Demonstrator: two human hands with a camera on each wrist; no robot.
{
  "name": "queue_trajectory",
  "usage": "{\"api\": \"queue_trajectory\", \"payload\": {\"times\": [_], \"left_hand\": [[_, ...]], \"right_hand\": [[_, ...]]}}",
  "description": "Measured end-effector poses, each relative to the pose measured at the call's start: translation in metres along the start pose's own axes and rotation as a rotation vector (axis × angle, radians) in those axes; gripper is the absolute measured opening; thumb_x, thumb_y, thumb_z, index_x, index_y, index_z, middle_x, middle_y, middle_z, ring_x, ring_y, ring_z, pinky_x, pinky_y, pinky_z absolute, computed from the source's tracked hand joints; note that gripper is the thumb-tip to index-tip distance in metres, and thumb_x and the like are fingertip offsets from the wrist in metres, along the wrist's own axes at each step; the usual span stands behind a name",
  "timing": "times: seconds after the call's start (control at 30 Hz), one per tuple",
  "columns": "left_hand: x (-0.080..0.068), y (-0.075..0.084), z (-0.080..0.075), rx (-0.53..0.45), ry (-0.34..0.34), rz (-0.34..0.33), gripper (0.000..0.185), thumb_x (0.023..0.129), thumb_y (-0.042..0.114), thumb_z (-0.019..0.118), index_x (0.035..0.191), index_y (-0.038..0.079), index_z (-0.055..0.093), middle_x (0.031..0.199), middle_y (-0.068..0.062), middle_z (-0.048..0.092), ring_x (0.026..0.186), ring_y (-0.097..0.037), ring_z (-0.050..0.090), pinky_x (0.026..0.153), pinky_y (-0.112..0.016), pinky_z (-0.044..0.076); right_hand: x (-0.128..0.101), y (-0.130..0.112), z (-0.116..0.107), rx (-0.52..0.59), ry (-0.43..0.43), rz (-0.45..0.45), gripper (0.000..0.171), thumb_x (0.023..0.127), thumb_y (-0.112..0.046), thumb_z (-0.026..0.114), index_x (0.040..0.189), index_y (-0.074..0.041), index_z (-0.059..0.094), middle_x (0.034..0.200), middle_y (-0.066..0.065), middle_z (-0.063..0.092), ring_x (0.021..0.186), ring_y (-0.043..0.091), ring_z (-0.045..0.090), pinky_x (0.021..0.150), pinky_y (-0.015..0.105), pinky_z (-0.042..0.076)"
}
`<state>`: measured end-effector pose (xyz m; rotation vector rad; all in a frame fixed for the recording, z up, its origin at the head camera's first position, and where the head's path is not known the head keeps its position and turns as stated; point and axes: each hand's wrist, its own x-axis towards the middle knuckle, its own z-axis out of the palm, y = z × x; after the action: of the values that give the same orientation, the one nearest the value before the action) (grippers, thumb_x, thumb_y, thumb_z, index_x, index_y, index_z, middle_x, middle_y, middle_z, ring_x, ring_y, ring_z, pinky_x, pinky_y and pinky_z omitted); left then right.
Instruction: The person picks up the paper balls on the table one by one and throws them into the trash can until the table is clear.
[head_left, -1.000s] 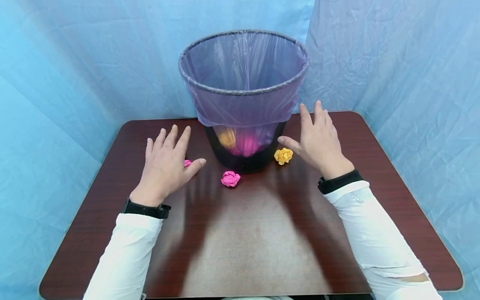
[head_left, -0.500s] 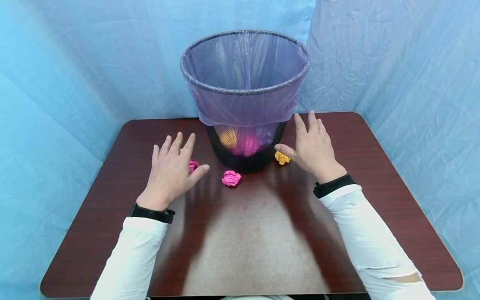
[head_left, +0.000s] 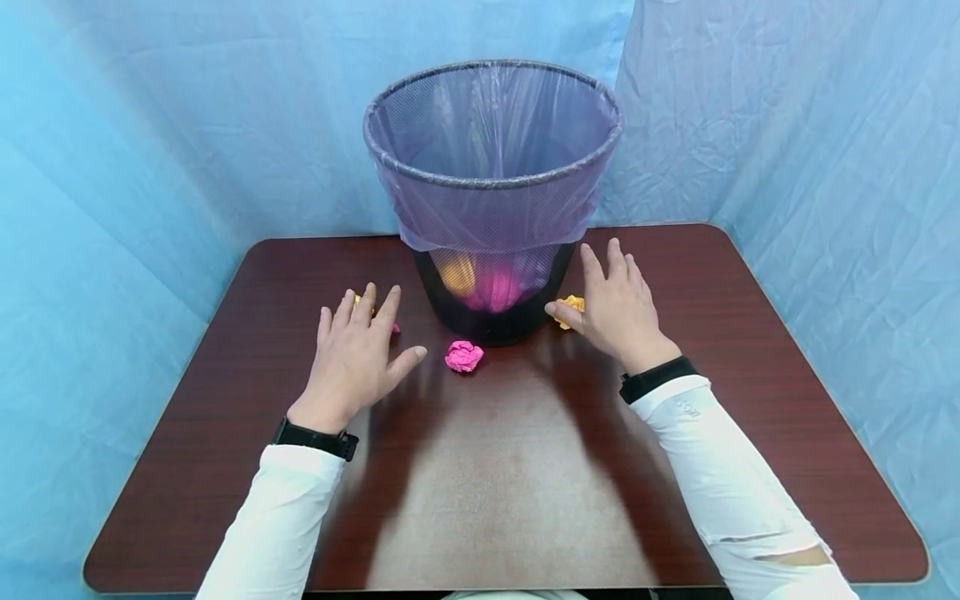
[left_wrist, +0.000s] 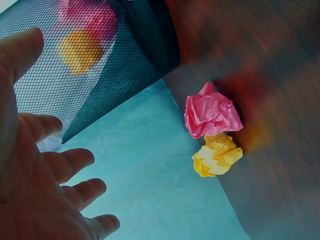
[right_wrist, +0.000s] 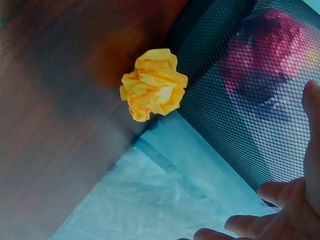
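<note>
My left hand (head_left: 348, 362), fingers spread and straight, hovers above the table left of the mesh wastebasket (head_left: 491, 329). Beneath it, mostly hidden in the head view, are a crumpled pink paper ball (left_wrist: 212, 112) and a crumpled yellow one (left_wrist: 217, 156), lying against each other in the left wrist view. On the other side, my right hand (head_left: 618, 312) is also spread and holds nothing. Its thumb overlaps a yellow-orange paper ball (right_wrist: 153, 85) beside the basket's base. Another pink paper ball (head_left: 463, 356) lies in front of the basket, between the hands.
A translucent purple liner (head_left: 487, 217) folds over the wastebasket's rim. Through the mesh show an orange-yellow paper ball (head_left: 457, 275) and pink paper (head_left: 497, 290). The brown table (head_left: 787, 467) has rounded corners, and blue cloth (head_left: 187, 125) hangs around it.
Both hands have drawn back toward the person and slightly inward, staying spread. Part of the left-hand yellow ball now shows past the left fingers. The paper balls have stayed in place.
</note>
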<state>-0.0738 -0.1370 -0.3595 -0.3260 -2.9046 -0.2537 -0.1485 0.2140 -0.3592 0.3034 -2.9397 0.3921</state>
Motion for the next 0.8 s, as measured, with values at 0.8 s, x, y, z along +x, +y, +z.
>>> {"api": "queue_trajectory", "payload": {"times": [0.8], "left_hand": [[0.001,0.001,0.018,0.007,-0.008,-0.012,0.088,0.083,0.065,0.058,0.153,0.019,0.029,0.154,-0.021,0.029,0.141,-0.045,0.023,0.108,-0.069,0.012]], "right_hand": [[-0.002,0.005,0.033,-0.014,-0.07,0.0,0.103,0.079,-0.072,0.058,0.153,-0.011,0.022,0.155,0.03,0.014,0.135,0.056,0.024,0.105,0.065,0.028]]}}
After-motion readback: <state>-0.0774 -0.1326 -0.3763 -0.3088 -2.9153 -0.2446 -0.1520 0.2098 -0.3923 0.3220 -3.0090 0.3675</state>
